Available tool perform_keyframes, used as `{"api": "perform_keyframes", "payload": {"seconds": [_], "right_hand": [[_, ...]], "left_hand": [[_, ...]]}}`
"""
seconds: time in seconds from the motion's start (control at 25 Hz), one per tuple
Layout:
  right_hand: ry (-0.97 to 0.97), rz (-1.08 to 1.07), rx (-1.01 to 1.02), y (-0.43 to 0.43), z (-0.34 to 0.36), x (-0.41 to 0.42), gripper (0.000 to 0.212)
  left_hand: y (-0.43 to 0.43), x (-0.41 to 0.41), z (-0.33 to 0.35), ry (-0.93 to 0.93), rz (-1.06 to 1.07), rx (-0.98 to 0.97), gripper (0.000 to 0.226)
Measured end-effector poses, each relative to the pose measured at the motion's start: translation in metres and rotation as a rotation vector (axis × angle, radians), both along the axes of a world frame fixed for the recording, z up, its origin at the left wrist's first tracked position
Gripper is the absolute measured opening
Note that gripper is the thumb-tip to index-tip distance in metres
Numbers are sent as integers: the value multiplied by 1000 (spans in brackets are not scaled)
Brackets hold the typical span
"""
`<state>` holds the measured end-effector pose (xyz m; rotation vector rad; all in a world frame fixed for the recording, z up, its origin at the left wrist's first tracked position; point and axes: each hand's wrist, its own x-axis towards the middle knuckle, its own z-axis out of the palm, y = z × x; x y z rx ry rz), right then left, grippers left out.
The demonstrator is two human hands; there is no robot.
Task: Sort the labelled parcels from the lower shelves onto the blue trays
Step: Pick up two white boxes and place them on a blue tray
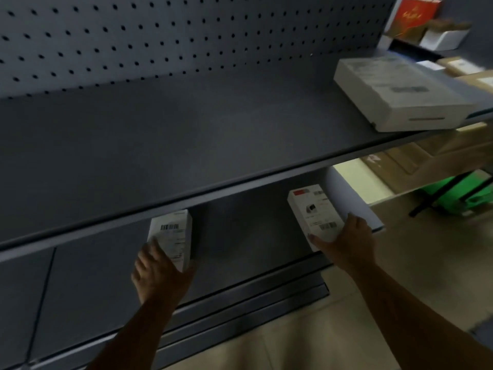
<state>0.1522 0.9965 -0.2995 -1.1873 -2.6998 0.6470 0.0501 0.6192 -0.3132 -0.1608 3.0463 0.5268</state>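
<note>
I am reaching under the dark grey upper shelf [165, 145] toward the lower shelf [240, 236]. My left hand [157, 273] grips a small white parcel with a barcode label [172, 236], held upright by its lower end. My right hand [346, 243] holds a second white parcel with a red patch and printed labels [312, 212] by its near end. Both parcels sit just below the upper shelf's front edge. No blue tray is in view.
A large flat white box [394, 94] lies on the upper shelf at the right. Brown cardboard boxes [416, 161] and a green cart [458, 193] stand on the floor to the right. A perforated back panel [160, 36] rises behind the shelf.
</note>
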Motion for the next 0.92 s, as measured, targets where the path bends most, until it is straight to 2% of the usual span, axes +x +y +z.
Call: {"api": "perform_keyframes", "payload": {"seconds": [0.16, 0.32, 0.48, 0.6, 0.92], "right_hand": [[30, 64, -8, 13, -34, -6, 105], [84, 103, -40, 0, -29, -8, 104], [82, 344, -57, -46, 14, -20, 100], [83, 516, -164, -92, 47, -31, 101], [207, 1033, -205, -261, 113, -33, 100]], "left_hand": [[-5, -8, -5, -29, 138, 131, 102], [-7, 3, 15, 16, 193, 222, 94], [-16, 44, 56, 64, 301, 245, 96], [-37, 79, 84, 128, 378, 203, 99], [-144, 199, 128, 221, 805, 196, 103]]}}
